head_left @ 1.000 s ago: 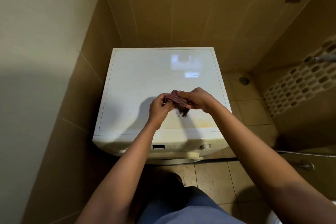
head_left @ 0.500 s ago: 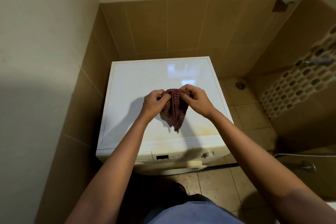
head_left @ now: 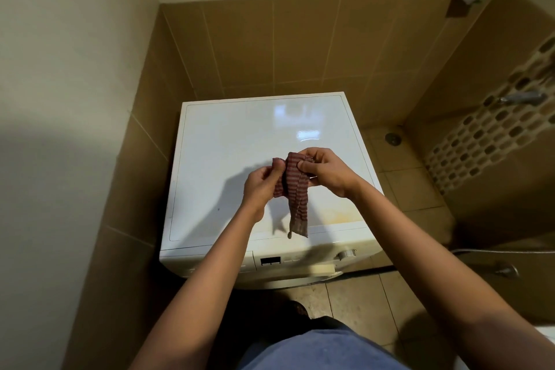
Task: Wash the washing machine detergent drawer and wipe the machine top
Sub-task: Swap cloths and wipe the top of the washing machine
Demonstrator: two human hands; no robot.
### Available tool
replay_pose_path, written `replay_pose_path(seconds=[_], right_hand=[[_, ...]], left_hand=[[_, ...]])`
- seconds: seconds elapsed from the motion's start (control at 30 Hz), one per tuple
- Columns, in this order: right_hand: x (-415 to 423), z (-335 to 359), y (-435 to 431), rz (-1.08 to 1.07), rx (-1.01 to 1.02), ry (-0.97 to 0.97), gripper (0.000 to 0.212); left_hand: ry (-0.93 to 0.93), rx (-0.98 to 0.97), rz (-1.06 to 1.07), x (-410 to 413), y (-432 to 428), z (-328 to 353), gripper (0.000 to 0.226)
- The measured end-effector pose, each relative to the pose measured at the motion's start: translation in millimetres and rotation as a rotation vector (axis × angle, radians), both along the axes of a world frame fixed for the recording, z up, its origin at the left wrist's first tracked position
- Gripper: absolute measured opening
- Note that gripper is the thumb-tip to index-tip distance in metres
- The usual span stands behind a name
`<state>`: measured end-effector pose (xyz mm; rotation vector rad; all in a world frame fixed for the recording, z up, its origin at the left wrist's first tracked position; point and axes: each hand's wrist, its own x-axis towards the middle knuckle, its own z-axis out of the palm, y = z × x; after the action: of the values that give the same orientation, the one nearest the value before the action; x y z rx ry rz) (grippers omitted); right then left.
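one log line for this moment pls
phase: cloth prep | left hand: pinches striped cloth | right hand: pinches striped cloth | cloth: hangs over machine top | top: yellowish stain near front edge

Cloth [head_left: 295, 189]: dull maroon w/ thin greyish stripes. Machine top [head_left: 240, 141]: glossy white, w/ a yellow-brown stain [head_left: 339, 216] nr the front right (pale, blotchy). Dial [head_left: 345, 254]: silver. Wall tiles [head_left: 300, 48]: plain tan-brown, lighter grout lines. Upper wall [head_left: 75, 39]: cream. Mosaic strip [head_left: 486, 135] at right: dk brown & beige ovals on off-white. Floor tiles [head_left: 354, 303]: tan. Trousers [head_left: 315, 348]: blue.
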<state>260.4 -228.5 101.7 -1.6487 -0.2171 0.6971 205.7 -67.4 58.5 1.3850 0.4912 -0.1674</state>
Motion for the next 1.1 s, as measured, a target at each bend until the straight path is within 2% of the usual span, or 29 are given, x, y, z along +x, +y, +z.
replay_pose_path(seconds=[0.1, 0.2, 0.27, 0.37, 0.5, 0.63, 0.67, 0.77, 0.9, 1.0, 1.03, 1.1], right_hand=[[3, 6, -2, -0.047, -0.038, -0.013, 0.015], [8, 7, -5, -0.26, -0.073, -0.02, 0.011], [9, 3, -4, -0.368, -0.13, -0.079, 0.009], [1, -2, 7, -0.292, -0.239, -0.27, 0.013], [-7, 8, 16, -0.204, -0.123, -0.293, 0.025], [-4, 11, 10, -0.182, 0.007, -0.238, 0.04], [-3, 11, 8, -0.176, 0.0, -0.249, 0.042], [-3, 11, 4, -0.147, -0.038, -0.28, 0.032], [-5, 13, 1, -0.124, 0.018, -0.217, 0.021], [-5, 21, -5, -0.053, 0.069, -0.114, 0.022], [-4, 24, -7, -0.008, 0.082, -0.072, 0.022], [-3, 28, -12, 0.077, 0.109, 0.044, 0.023]], left_hand=[[-0.067, 0.061, 0.053, 1, 2, 2, 0.022], [-0.099, 0.098, 0.201, 6, 7, 10, 0.018], [-0.128, 0.153, 0.211, 8, 6, 15, 0.011], [-0.158, 0.259, 0.141, 10, -7, 25, 0.006], [-0.235, 0.332, 0.057, 5, -20, 35, 0.016], [-0.229, 0.156, 0.026, -2, -21, 38, 0.026], [-0.242, 0.168, 0.012, -4, -20, 37, 0.029], [-0.311, 0.19, -0.035, -7, -9, 33, 0.031], [-0.372, 0.278, -0.03, -9, 5, 29, 0.016], [-0.362, 0.418, -0.111, -4, 19, 33, 0.048], [-0.339, 0.385, -0.179, -1, 24, 35, 0.056], [-0.28, 0.231, -0.319, 1, 30, 42, 0.049]])
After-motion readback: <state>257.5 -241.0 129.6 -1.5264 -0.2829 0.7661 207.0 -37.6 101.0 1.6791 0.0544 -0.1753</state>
